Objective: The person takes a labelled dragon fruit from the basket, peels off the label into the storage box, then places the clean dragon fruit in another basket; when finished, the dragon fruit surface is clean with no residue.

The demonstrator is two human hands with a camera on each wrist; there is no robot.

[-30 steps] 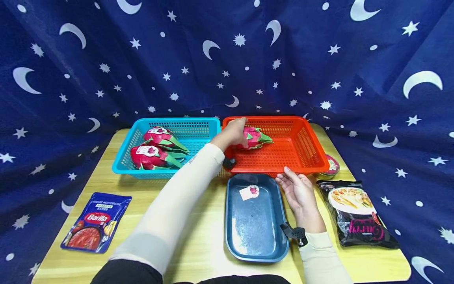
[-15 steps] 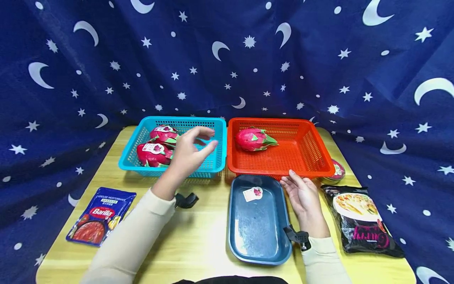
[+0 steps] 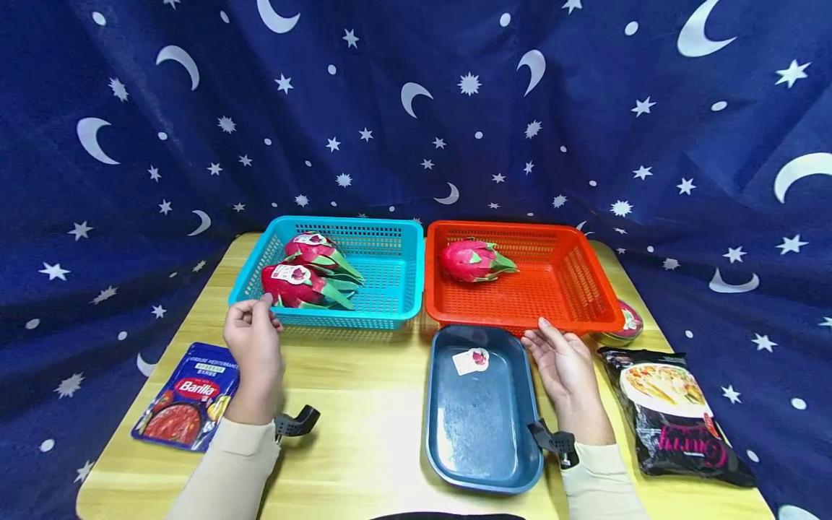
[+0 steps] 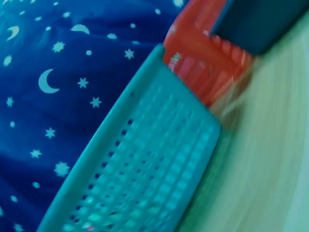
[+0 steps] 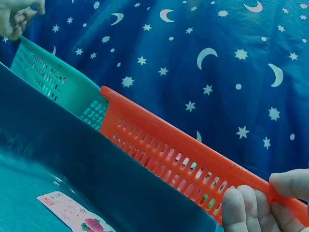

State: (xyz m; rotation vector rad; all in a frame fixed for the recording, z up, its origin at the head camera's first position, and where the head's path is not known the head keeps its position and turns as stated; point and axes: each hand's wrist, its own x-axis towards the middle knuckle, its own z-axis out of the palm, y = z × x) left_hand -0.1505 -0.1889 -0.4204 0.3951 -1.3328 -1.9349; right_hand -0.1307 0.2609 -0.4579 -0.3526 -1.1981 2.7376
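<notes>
Two dragon fruits, one behind [image 3: 312,249] and one in front [image 3: 292,285], lie side by side in the turquoise basket [image 3: 390,289]. A third dragon fruit [image 3: 473,261] lies in the left part of the red basket [image 3: 539,292]. At the turquoise basket's front left corner, my left hand [image 3: 255,354] has its thumb at the rim and fingers curled below it; the left wrist view is blurred and hides these fingers. My right hand [image 5: 256,208] pinches the red basket's front rim, thumb on top and fingers against the outer wall.
A dark blue tray [image 3: 481,433] with a dragon fruit sticker [image 3: 471,361] inside stands before the red basket. A blue Barilla pouch [image 3: 188,397] lies left, a black curry bag [image 3: 676,419] right. A round container [image 3: 629,323] sits beside the red basket.
My left hand has let go of the dragon fruit in the red basket. It has moved left, across the turquoise basket, to that basket's front left corner. My right hand stays at the red rim.
</notes>
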